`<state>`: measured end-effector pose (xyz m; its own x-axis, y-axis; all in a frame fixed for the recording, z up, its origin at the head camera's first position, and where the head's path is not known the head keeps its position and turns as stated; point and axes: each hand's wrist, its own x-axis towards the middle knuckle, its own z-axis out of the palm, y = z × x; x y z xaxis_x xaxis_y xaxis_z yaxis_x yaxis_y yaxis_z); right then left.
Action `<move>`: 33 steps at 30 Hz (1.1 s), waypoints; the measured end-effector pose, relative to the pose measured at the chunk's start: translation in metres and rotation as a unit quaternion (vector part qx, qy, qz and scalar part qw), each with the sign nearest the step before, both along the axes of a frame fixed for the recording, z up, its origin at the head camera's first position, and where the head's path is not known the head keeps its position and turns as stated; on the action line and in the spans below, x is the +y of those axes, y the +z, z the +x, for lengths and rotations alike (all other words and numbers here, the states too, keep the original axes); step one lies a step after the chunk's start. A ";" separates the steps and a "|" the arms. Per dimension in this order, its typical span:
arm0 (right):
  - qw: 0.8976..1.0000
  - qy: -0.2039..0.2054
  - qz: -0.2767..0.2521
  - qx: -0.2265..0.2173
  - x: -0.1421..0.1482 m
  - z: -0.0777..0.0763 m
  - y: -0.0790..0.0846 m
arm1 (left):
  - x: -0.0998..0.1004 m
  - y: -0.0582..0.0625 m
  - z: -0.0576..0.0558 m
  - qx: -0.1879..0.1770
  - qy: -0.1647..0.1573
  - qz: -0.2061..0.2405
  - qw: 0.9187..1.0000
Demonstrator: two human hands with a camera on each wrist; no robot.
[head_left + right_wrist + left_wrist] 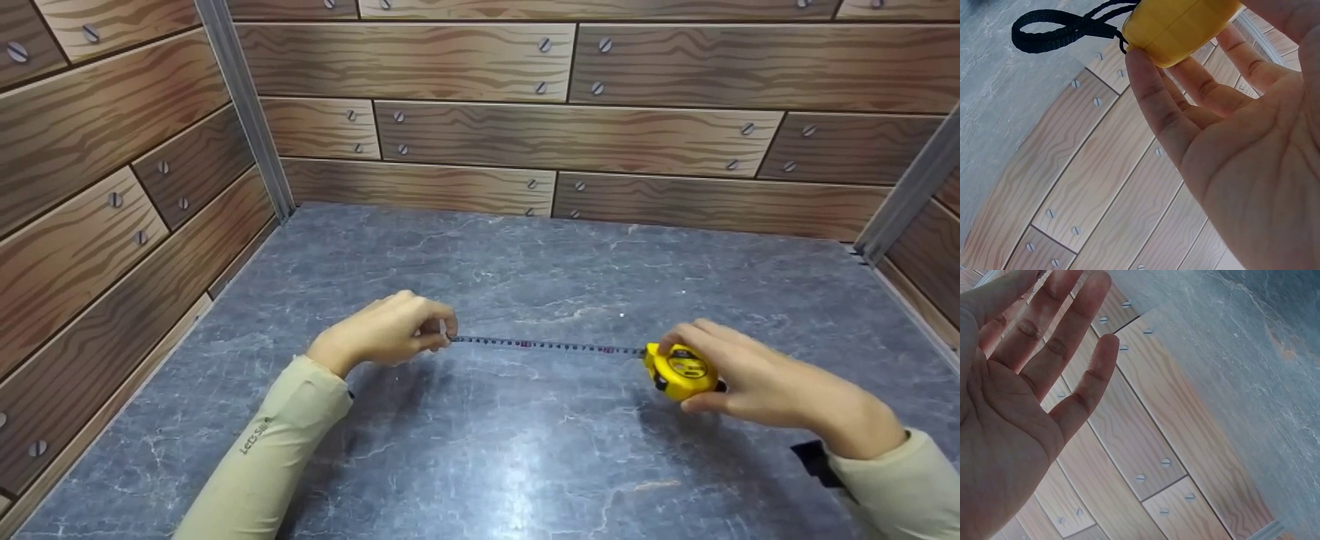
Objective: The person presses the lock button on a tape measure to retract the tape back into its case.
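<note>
A yellow tape measure with black parts is held by my right hand, thumb below and fingers over the top. Its dark blade runs out to the left, straight and nearly level above the tabletop. At the blade's free end my left hand pinches the tip between thumb and finger. In the left wrist view the other fingers spread away from the palm, and the pinch is mostly out of frame. The right wrist view shows the yellow case against my fingers, with a black strap hanging off it.
Below both hands lies a grey marbled tabletop. Wood-patterned panels wall off the back and the sides. Grey metal posts stand at the rear corners.
</note>
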<state>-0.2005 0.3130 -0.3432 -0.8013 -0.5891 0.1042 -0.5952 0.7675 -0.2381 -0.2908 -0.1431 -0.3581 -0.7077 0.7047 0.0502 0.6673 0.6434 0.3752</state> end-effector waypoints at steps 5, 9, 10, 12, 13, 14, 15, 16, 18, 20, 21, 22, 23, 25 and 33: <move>1.000 0.003 -0.002 0.002 -0.002 -0.001 0.000 | 0.002 0.001 0.000 0.001 -0.002 -0.001 1.000; 1.000 0.006 -0.004 0.005 -0.003 -0.001 0.000 | 0.004 0.001 -0.001 0.003 -0.006 -0.001 1.000; 1.000 0.005 -0.004 0.005 -0.003 -0.001 0.000 | 0.004 0.001 -0.001 0.003 -0.006 -0.001 1.000; 1.000 0.002 -0.003 0.003 -0.004 -0.001 0.000 | 0.004 0.000 -0.001 0.003 -0.005 -0.001 1.000; 1.000 -0.001 -0.002 0.003 -0.004 0.000 0.000 | 0.004 0.000 -0.001 0.004 -0.006 -0.001 1.000; 1.000 0.000 -0.001 0.003 -0.004 0.000 0.000 | 0.004 0.000 -0.001 0.004 -0.006 -0.001 1.000; 1.000 0.000 -0.001 0.003 -0.005 0.000 0.000 | 0.004 0.000 -0.001 0.004 -0.005 -0.001 1.000; 1.000 0.004 -0.003 0.006 -0.004 -0.001 0.000 | 0.005 0.000 -0.001 0.004 -0.005 -0.001 1.000; 1.000 0.006 -0.004 0.009 -0.005 -0.001 0.000 | 0.005 0.000 -0.001 0.006 -0.005 0.000 1.000; 1.000 0.010 -0.006 0.011 -0.005 -0.001 0.000 | 0.006 0.001 -0.001 0.007 -0.006 0.000 1.000; 1.000 0.010 -0.008 0.012 -0.005 -0.001 0.001 | 0.006 0.001 -0.002 0.007 -0.006 -0.001 1.000; 1.000 0.011 -0.009 0.012 -0.005 -0.001 0.001 | 0.006 0.001 -0.002 0.006 -0.006 -0.001 1.000; 1.000 0.009 -0.009 0.011 -0.006 -0.001 0.001 | 0.006 0.001 -0.002 0.004 -0.006 -0.001 1.000; 1.000 0.009 -0.011 0.011 -0.006 -0.001 0.001 | 0.006 0.001 -0.002 0.002 -0.005 0.000 1.000; 1.000 0.005 -0.011 0.005 -0.009 -0.002 0.003 | 0.008 0.001 -0.003 -0.004 -0.006 0.007 1.000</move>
